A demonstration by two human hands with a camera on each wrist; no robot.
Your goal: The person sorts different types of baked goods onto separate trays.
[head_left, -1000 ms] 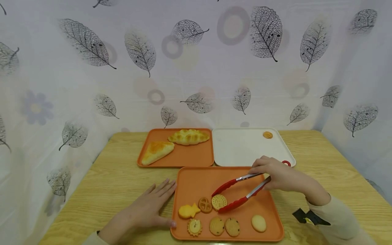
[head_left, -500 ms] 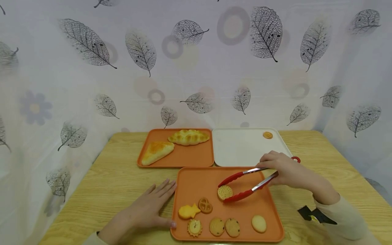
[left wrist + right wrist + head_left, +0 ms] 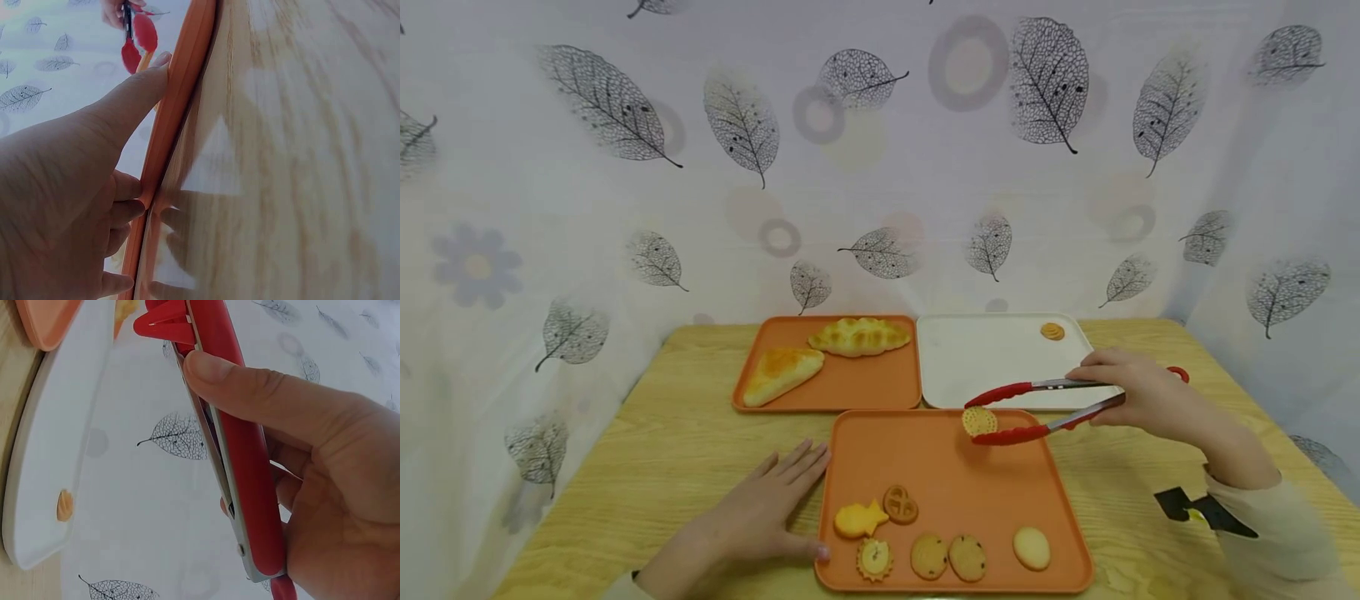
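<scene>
My right hand (image 3: 1138, 396) grips red-tipped metal tongs (image 3: 1011, 437), thumb and fingers around the handles in the right wrist view. Between the tong tips is a round dotted cracker (image 3: 980, 422), held near the far edge of the front orange tray (image 3: 925, 458). My left hand (image 3: 760, 508) lies with straight fingers at that tray's left edge, its thumb touching the rim in the left wrist view. On the tray lie a fish-shaped cracker (image 3: 859, 520), a pretzel-like cookie (image 3: 900, 505), a scalloped cookie (image 3: 875, 558), two speckled cookies (image 3: 929, 556) and a pale oval cookie (image 3: 1032, 548).
Behind stands a white tray (image 3: 992, 358) with a small swirled cookie (image 3: 1052, 332) in its far right corner. Left of it, another orange tray (image 3: 857, 392) bears a braided bread (image 3: 859, 337) and a triangular pastry (image 3: 784, 375). A leaf-print curtain (image 3: 880, 167) hangs behind the table.
The tongs and cracker have travelled from the middle of the front tray toward its far right edge, with my right hand moving right and away. My left hand has stayed in place.
</scene>
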